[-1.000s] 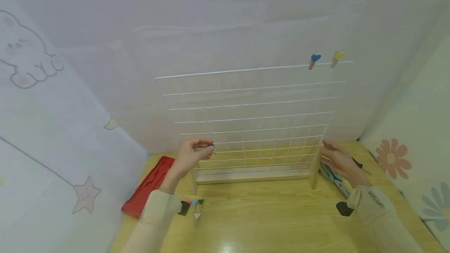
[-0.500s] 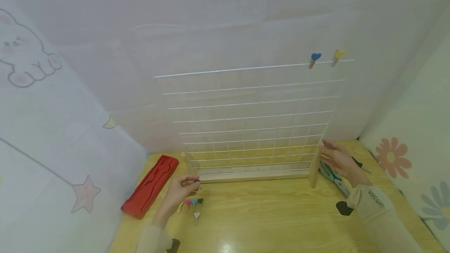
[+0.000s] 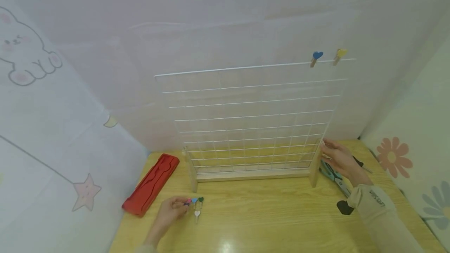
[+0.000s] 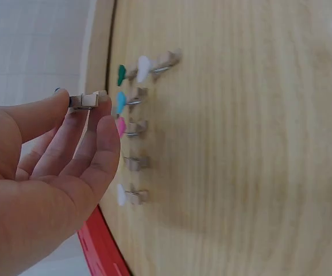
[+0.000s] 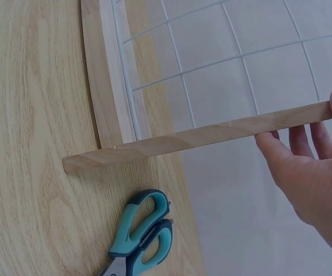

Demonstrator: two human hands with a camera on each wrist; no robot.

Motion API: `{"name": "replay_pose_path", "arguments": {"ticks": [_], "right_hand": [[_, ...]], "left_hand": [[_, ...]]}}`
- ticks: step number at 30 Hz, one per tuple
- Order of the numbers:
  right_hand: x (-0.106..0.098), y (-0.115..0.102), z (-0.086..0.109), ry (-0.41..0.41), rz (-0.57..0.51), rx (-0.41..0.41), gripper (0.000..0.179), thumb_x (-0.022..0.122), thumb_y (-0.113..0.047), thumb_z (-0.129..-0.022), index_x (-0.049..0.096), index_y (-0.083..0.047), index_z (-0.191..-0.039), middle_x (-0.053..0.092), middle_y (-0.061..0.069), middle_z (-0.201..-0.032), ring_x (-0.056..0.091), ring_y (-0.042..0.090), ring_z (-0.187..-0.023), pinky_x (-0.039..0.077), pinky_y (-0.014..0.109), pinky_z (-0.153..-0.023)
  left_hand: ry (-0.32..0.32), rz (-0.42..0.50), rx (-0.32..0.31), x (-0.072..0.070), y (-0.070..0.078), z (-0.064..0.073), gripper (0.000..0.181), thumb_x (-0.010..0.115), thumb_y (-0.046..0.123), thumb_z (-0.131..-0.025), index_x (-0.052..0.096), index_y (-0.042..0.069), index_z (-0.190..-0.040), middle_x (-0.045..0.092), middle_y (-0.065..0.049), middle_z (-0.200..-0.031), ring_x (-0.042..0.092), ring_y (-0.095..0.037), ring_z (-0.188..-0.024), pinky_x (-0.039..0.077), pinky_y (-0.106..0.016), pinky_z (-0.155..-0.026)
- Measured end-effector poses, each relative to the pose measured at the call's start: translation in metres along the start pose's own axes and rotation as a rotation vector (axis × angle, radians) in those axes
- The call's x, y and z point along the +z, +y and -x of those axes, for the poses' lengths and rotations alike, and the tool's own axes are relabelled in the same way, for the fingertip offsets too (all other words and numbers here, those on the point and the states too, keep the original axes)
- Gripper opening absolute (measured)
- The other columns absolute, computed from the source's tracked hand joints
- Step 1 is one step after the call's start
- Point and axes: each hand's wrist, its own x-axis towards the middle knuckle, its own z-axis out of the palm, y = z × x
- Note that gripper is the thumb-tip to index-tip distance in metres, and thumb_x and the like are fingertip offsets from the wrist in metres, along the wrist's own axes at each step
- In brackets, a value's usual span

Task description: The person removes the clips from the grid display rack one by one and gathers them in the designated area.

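In the left wrist view my left hand [image 4: 51, 167] pinches a small wooden clothespin [image 4: 87, 102] between thumb and fingertips, a bit of dark blue at its end. It hovers beside several heart-topped clothespins on the table, among them a green [image 4: 122, 75], a light blue [image 4: 121, 103] and a pink one [image 4: 122, 126]. My right hand [image 3: 340, 158] holds the right wooden post [image 5: 200, 137] of a white wire grid rack [image 3: 261, 66], thumb on one side and fingers on the other. Blue [image 3: 318, 55] and yellow [image 3: 341, 52] heart clothespins are clipped to the rack's top wire.
A red tray [image 3: 151, 186] lies at the left of the wooden table [image 3: 260, 214]. Teal-handled scissors [image 5: 140, 233] lie right of the rack, near a black piece [image 3: 345, 207] and a dark-handled tool [image 3: 358, 161]. Fabric-covered walls stand behind and at both sides.
My left hand has moved from the rack's lower left down to the clothespins on the table, still pinching the dark blue one. My right hand stays on the post.
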Motion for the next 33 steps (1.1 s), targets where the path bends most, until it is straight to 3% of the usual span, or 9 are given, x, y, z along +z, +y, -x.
{"name": "replay_pose_path", "arguments": {"ticks": [5,9,15,17,21,24,33], "right_hand": [[0.001,-0.002,0.0,0.0,-0.005,-0.001,0.083,0.051,-0.034,-0.1,-0.005,-0.001,-0.152,-0.011,0.025,-0.156,0.004,0.041,-0.142,0.038,0.029,-0.105],[0.001,-0.002,0.001,-0.002,-0.005,-0.001,0.083,0.051,-0.035,-0.1,-0.005,-0.001,-0.152,-0.011,0.025,-0.156,0.005,0.04,-0.142,0.04,0.026,-0.103],[0.001,-0.001,0.001,-0.003,-0.019,0.002,0.083,0.051,-0.034,-0.1,-0.006,-0.002,-0.152,-0.012,0.025,-0.156,0.007,0.036,-0.143,0.044,0.019,-0.096],[0.001,-0.001,0.001,-0.004,-0.017,0.0,0.083,0.05,-0.034,-0.1,-0.006,-0.002,-0.152,-0.012,0.024,-0.156,0.008,0.036,-0.143,0.044,0.02,-0.096],[0.001,0.0,0.002,-0.001,-0.002,-0.001,0.082,0.05,-0.034,-0.1,-0.005,-0.003,-0.152,-0.011,0.025,-0.156,0.015,0.032,-0.142,0.043,0.022,-0.099],[0.0,0.001,0.002,0.001,0.006,-0.001,0.082,0.05,-0.035,-0.1,-0.005,-0.003,-0.152,-0.011,0.025,-0.156,0.02,0.03,-0.141,0.042,0.024,-0.101],[0.0,0.001,0.001,-0.006,0.001,-0.005,0.082,0.048,-0.035,-0.101,-0.006,-0.002,-0.152,-0.013,0.025,-0.155,0.005,0.041,-0.142,0.044,0.021,-0.097]], "left_hand": [[0.06,-0.094,0.012,0.002,-0.013,0.003,0.025,0.072,0.006,-0.082,0.067,-0.007,-0.103,0.07,-0.014,-0.095,0.065,-0.02,-0.08,0.056,-0.032,-0.069],[0.095,-0.165,0.028,0.002,-0.017,0.006,0.022,0.075,0.008,-0.081,0.07,-0.004,-0.099,0.07,-0.012,-0.097,0.064,-0.018,-0.082,0.054,-0.027,-0.067],[0.101,-0.273,0.054,0.002,-0.023,0.003,0.016,0.077,0.01,-0.079,0.072,0.0,-0.09,0.07,-0.007,-0.086,0.063,-0.016,-0.076,0.052,-0.028,-0.063],[0.086,-0.289,0.034,0.003,-0.026,0.001,0.015,0.077,0.011,-0.079,0.072,0.001,-0.089,0.07,-0.005,-0.083,0.062,-0.014,-0.072,0.051,-0.028,-0.062],[0.061,-0.3,0.001,0.005,-0.032,-0.003,0.016,0.076,0.011,-0.08,0.072,0.0,-0.09,0.07,-0.004,-0.078,0.064,-0.014,-0.067,0.052,-0.029,-0.059],[0.069,-0.295,0.013,0.006,-0.035,-0.004,0.016,0.076,0.008,-0.079,0.071,-0.003,-0.089,0.07,-0.007,-0.076,0.065,-0.015,-0.064,0.053,-0.029,-0.057],[0.102,-0.239,0.022,0.01,-0.038,-0.004,0.013,0.077,0.003,-0.077,0.07,-0.005,-0.085,0.07,-0.009,-0.073,0.066,-0.017,-0.06,0.054,-0.029,-0.053]]}}
